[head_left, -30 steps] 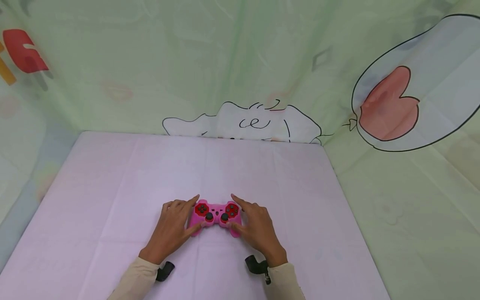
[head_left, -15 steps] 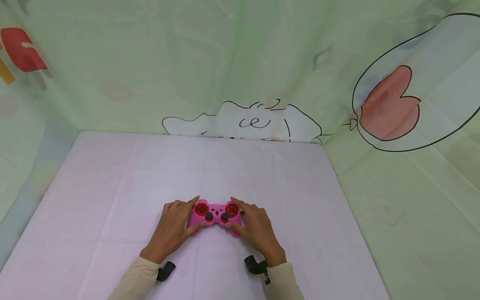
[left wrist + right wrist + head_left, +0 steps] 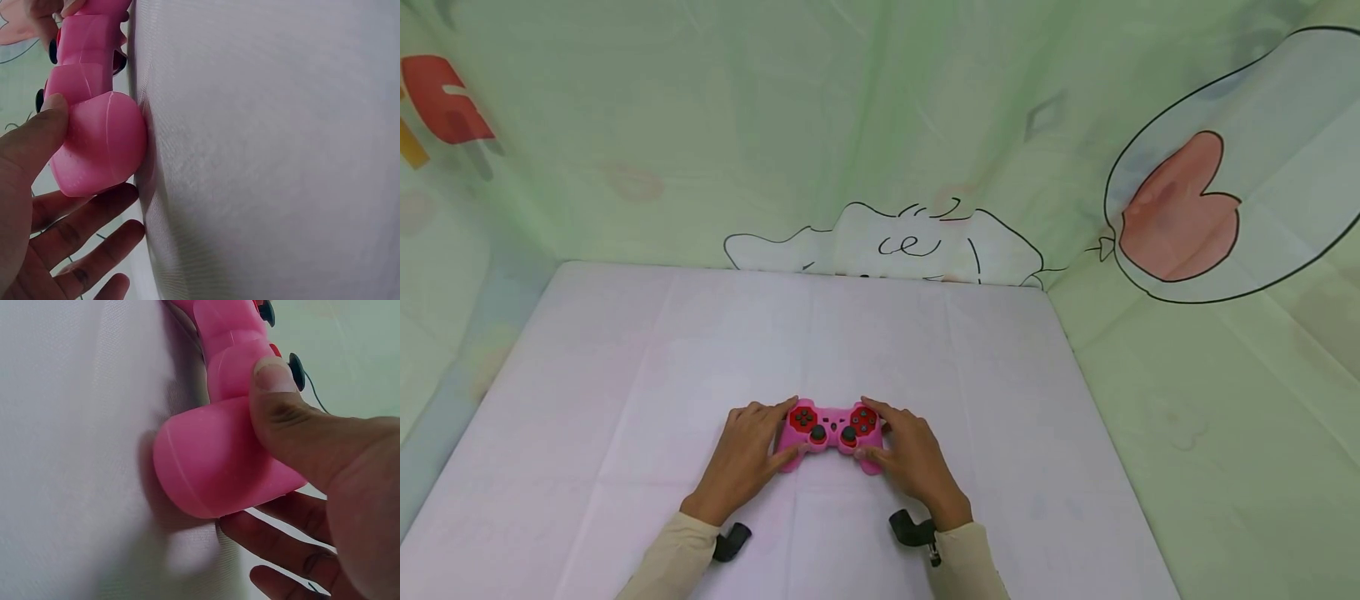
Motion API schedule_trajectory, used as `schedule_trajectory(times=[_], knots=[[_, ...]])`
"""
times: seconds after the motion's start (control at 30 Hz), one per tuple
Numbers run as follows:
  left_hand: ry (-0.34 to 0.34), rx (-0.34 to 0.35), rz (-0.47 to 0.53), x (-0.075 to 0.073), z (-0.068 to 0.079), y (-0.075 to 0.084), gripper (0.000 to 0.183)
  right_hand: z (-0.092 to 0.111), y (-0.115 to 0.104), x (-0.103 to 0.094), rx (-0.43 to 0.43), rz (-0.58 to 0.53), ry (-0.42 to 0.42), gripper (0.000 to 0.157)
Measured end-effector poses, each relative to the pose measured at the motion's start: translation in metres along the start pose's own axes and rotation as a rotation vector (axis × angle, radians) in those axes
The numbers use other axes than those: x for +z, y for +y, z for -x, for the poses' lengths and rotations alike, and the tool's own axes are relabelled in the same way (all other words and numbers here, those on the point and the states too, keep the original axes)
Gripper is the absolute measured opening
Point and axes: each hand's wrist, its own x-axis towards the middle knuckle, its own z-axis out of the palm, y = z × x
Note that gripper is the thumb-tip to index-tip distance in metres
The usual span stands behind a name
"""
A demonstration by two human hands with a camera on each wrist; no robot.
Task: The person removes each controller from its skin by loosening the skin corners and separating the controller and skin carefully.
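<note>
A pink game controller [image 3: 833, 415] with red button panels and two black thumbsticks lies face up on the white-covered table. My left hand [image 3: 747, 454] grips its left end, thumb on the near side and index finger at the top corner. Around the right end, my right hand [image 3: 916, 457] holds it the same way. In the left wrist view the pink handle [image 3: 103, 144] sits between the thumb and the fingers, right at the cloth. The right wrist view shows the other handle [image 3: 212, 459] under the thumb, with fingers beneath its end.
The table [image 3: 880, 342] is covered with pale cloth. A green printed curtain [image 3: 700, 125] hangs along its back and sides. A black wrist mount [image 3: 912, 530] sticks out from the right cuff, and another mount [image 3: 731, 542] from the left.
Both index fingers have come down slightly onto the controller's top corners. The controller has stayed in place.
</note>
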Motion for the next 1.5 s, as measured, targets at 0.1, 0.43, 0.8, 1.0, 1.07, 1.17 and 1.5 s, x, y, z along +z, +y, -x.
schedule_trajectory(times=[0.1,0.43,0.8,1.0,1.07,1.17,1.5], knots=[[0.010,0.006,0.007,0.000,-0.001,0.000,0.072,-0.001,0.001,0.000,-0.003,-0.039,-0.007,0.079],[0.042,0.000,0.049,-0.001,-0.001,0.001,0.069,0.001,0.000,0.003,0.048,-0.106,0.001,0.077],[0.082,-0.024,0.074,0.001,-0.001,-0.002,0.069,-0.001,-0.002,0.002,0.031,-0.130,0.042,0.077],[0.132,-0.028,0.089,0.000,-0.002,-0.002,0.071,-0.003,-0.004,0.002,0.005,-0.142,0.091,0.079],[0.147,-0.034,0.095,-0.001,-0.002,-0.002,0.071,-0.004,-0.004,0.003,-0.002,-0.144,0.110,0.080],[0.156,-0.051,0.105,-0.002,-0.002,-0.001,0.071,-0.005,-0.005,0.005,-0.021,-0.151,0.145,0.082],[0.193,-0.065,0.119,-0.004,-0.001,0.000,0.074,-0.005,-0.006,0.012,-0.099,-0.124,0.256,0.087]])
